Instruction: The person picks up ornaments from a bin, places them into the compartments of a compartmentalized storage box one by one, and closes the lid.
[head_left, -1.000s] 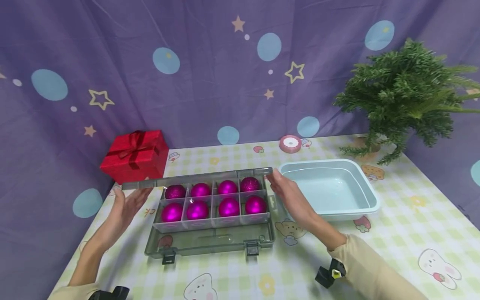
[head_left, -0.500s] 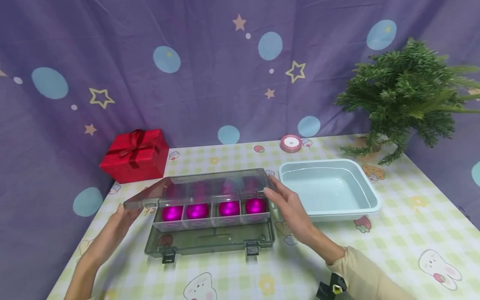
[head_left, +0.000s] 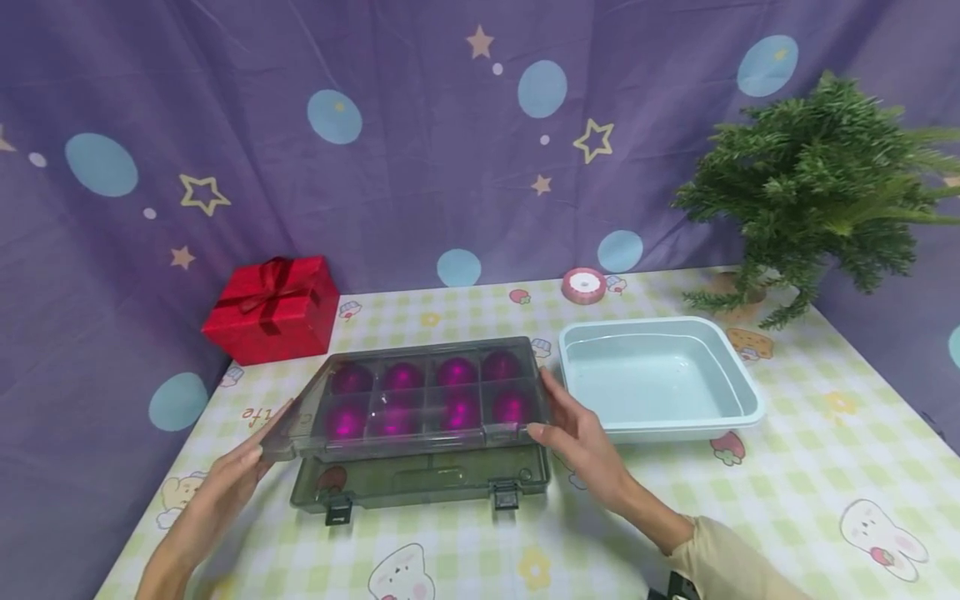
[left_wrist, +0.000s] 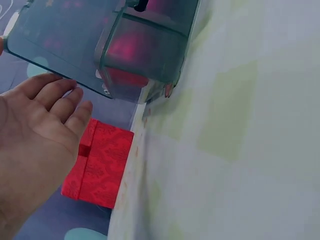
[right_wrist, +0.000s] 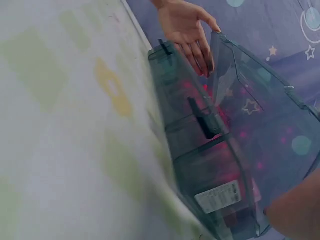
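Observation:
A clear grey plastic organizer box lies on the table, its lid tilted partway down over it. Under the lid sit several magenta ball ornaments in a divided tray. My left hand holds the lid's front left corner, thumb on the front edge and fingers along the side. At the opposite corner my right hand holds the lid the same way. In the left wrist view the left hand shows gently bent fingers by the lid's edge. Two black latches hang from the box's front.
A pale blue basin stands just right of the box. Behind it are a pink ribbon roll and a small artificial Christmas tree. At the back left sits a red gift box with a bow.
Both hands have swung the lid forward and down, from nearly upright to a slant over the ornaments. The fingers have shifted from flat against its sides to holding its corners.

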